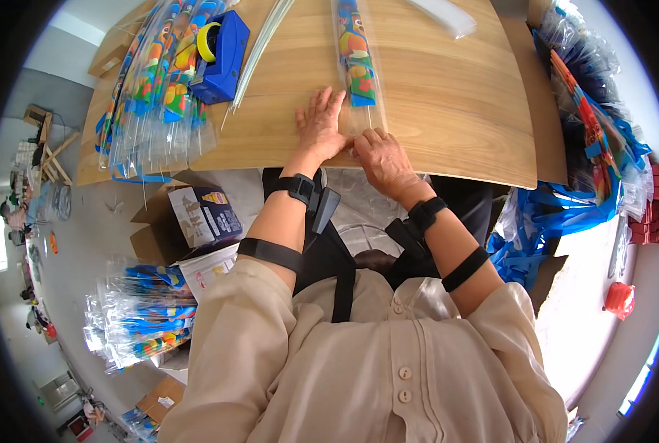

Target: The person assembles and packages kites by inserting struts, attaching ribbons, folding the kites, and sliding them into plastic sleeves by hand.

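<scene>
A long clear plastic sleeve point(382, 88) lies on the table, with a rolled, brightly printed sheet point(360, 70) inside it and thin pale sticks poking from the near end. My right hand point(383, 161) has its fingers curled onto the sleeve's near end, by the table edge. Just to the left, my left hand point(320, 127) rests on the wood with its fingers stretched and spread. Its thumb reaches toward the right fingertips. What lies between thumb and fingertips is hidden.
A pile of similar sleeved rolls point(148, 88) covers the table's left side, beside a blue tape dispenser point(230, 63) and thin white sticks point(259, 37). Below stand an open carton point(207, 218) and more packed rolls point(145, 310). Blue fabric and plastic-wrapped bundles point(595, 133) crowd the right.
</scene>
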A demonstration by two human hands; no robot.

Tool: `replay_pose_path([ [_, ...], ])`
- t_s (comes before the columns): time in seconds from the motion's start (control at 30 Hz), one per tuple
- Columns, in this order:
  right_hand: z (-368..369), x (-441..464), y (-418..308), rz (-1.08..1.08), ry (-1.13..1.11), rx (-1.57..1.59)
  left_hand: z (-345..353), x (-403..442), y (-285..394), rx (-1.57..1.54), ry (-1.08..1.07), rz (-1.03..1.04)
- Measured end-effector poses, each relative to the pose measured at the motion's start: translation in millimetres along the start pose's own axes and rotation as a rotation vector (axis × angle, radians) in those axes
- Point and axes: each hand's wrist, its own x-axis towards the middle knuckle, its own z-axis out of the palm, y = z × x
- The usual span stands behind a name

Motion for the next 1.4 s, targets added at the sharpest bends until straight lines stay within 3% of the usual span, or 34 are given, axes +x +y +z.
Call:
replay_pose_path([
  [0.17,-10,-15,3,-0.093,0.013,-0.049,0,0,-2,-0.015,-0.008,0.003],
  [0.3,-44,-70,5,-0.232,-0.469,-0.129,-2,0,-1,-0.007,-0.028,0.006],
  [0.33,-54,-85,14,-0.231,-0.474,-0.132,-1,0,0,-0.010,-0.041,0.003],
  [0.4,-72,-101,24,0.090,-0.821,-0.021,-1,-1,-2,-0.020,-0.033,0.017],
  [0.43,-76,-100,24,0.094,-0.820,-0.024,-2,-2,-2,-0.025,-0.024,0.031],
  [0.5,-85,-90,22,0.325,-0.535,-0.050,-5,-6,-4,-0.042,-0.018,0.091],
  [0.57,-79,-81,21,0.354,-0.446,-0.036,-11,-13,-7,-0.051,-0.014,0.159],
  [0.63,-65,-76,20,0.298,-0.159,-0.025,-12,-24,-10,0.026,-0.031,0.402],
  [0.77,-69,-62,9,0.308,-0.374,-0.103,-22,-51,0,0.179,-0.188,0.394],
  [0.87,-59,-57,7,0.265,-0.251,-0.202,-18,-62,2,0.234,-0.114,0.413],
  [0.97,-59,-45,-2,0.405,-0.170,-0.140,-8,-65,-1,0.223,-0.019,0.441],
  [1.03,-57,-40,-1,0.336,-0.029,-0.076,-6,-67,0,0.197,0.025,0.457],
  [1.13,-43,-38,8,0.188,0.010,0.076,-5,-68,0,0.176,0.069,0.474],
  [1.4,-31,-45,12,0.207,0.138,0.242,2,-68,-8,0.063,0.114,0.474],
])
